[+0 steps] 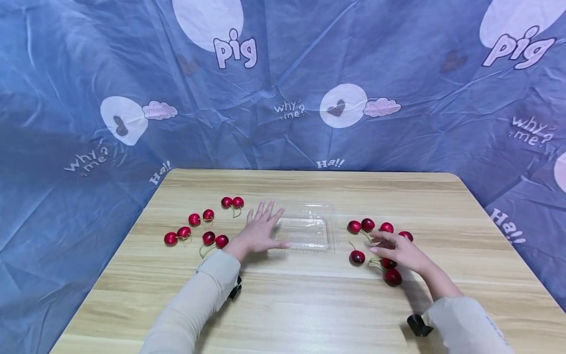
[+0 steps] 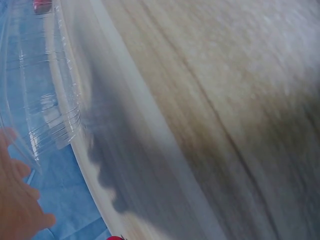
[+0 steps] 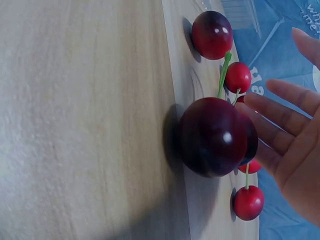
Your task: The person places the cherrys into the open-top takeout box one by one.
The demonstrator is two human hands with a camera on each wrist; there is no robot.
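A clear plastic container (image 1: 307, 232) lies mid-table. My left hand (image 1: 260, 234) is at its left side with fingers and thumb spread; in the left wrist view those fingers (image 2: 20, 200) appear beside the transparent wall (image 2: 42, 100), and whether they touch it I cannot tell. My right hand (image 1: 401, 251) hovers over the cherries on the right, its fingers loosely bent and nothing visibly held. Seen from the right wrist, a large dark cherry (image 3: 212, 137) with a green stem is close to the extended fingers, and another dark cherry (image 3: 212, 35) sits farther off.
Left of the container lie several stemmed red cherries, mostly in pairs, such as a back pair (image 1: 238, 202) and a nearer pair (image 1: 222, 241). More cherries (image 1: 357, 257) surround the right hand. The wooden table (image 1: 309, 305) ends at a blue printed cloth (image 1: 283, 88).
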